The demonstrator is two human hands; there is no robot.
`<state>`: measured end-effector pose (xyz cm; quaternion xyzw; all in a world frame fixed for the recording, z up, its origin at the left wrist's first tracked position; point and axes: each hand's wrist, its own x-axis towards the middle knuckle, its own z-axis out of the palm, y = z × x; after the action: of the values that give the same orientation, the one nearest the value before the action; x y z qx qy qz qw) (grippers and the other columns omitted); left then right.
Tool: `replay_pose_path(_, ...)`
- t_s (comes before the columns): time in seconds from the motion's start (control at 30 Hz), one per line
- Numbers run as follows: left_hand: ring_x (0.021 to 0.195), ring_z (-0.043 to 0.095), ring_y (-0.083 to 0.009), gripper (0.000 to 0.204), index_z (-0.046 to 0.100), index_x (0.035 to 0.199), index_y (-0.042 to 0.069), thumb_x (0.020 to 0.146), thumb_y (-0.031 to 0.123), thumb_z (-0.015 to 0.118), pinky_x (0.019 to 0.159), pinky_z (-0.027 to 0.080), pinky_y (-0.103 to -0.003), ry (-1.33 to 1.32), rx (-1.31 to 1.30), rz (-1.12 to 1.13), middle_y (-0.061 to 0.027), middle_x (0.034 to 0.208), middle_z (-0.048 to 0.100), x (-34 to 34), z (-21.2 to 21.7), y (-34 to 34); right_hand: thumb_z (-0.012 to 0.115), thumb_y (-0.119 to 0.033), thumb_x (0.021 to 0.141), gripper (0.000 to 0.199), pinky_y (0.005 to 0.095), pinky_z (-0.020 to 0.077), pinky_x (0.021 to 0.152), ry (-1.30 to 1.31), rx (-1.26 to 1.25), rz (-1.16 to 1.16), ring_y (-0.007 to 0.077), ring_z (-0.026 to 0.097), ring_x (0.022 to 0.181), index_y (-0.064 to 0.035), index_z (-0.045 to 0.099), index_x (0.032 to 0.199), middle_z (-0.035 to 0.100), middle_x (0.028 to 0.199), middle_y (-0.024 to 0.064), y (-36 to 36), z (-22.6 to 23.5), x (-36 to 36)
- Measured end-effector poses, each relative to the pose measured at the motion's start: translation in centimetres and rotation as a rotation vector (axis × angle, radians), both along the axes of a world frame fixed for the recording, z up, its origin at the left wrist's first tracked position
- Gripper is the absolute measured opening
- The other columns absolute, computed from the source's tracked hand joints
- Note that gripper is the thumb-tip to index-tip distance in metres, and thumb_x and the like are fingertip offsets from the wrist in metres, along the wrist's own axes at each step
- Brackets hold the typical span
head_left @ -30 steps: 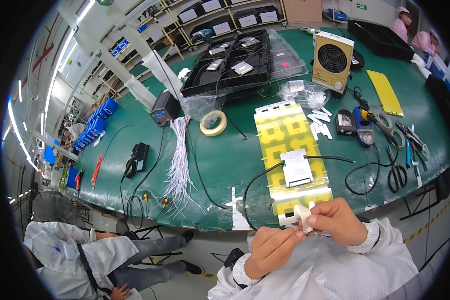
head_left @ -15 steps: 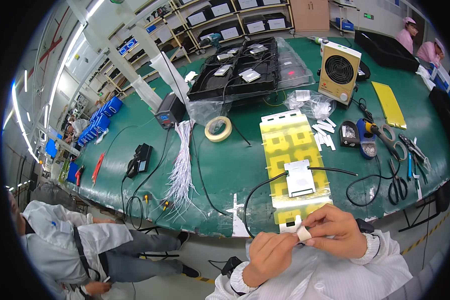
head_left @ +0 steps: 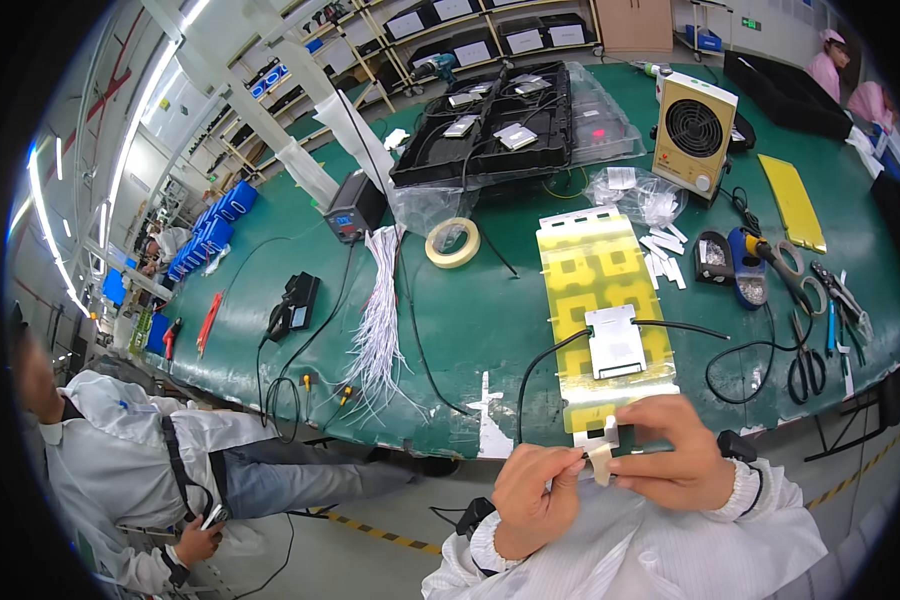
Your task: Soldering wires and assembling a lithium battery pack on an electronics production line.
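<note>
Pinching a small beige strip of tape (head_left: 600, 462) between both hands at the table's near edge, your left hand (head_left: 533, 497) and right hand (head_left: 676, 452) clamp its ends. Just beyond lies the glossy yellow sheet (head_left: 598, 283) bearing a flat white rectangular module (head_left: 616, 342) with black cables (head_left: 540, 360). Farther left sits a tape roll (head_left: 452, 242) on the green table (head_left: 470, 310).

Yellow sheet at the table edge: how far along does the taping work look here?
Done: a white module with black wires already lies on the yellow sheet. In hand: the left hand and right hand together hold a short strip of tape at the sheet's near edge, not yet pressed down. Left: the tape roll and bundle of white wires lie untouched on the green table.
</note>
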<state>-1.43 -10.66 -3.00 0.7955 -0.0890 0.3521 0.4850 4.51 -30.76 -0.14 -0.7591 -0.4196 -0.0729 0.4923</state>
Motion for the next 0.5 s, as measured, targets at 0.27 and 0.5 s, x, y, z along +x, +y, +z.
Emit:
replay_pose_path(0.27,0.07,0.065,-0.0225,0.019,0.07,0.098,0.004,0.083,-0.006,0.077,0.062,0.049,-0.03,-0.127,0.299,0.115,-0.01,0.087,0.074,0.0,-0.1,0.1,0.083,-0.009,0.082,0.011,0.0288,0.0433,0.057,0.304,0.21,0.24,0.0201,0.063,0.065,-0.0057,0.079,0.091,0.068,0.075,0.0053,-1.6,1.7,-2.1)
replay_pose_path(0.5,0.07,0.064,-0.0222,0.021,0.07,0.099,0.005,0.083,-0.007,0.075,0.062,0.048,-0.03,-0.164,0.242,0.084,-0.0094,0.088,0.074,-0.2,0.0,-0.4,0.086,-0.02,0.083,0.041,0.0275,0.0439,0.059,0.65,0.213,-0.065,0.0078,0.057,0.071,-0.0014,0.069,0.115,0.07,0.094,0.0069,1.3,0.1,-1.9)
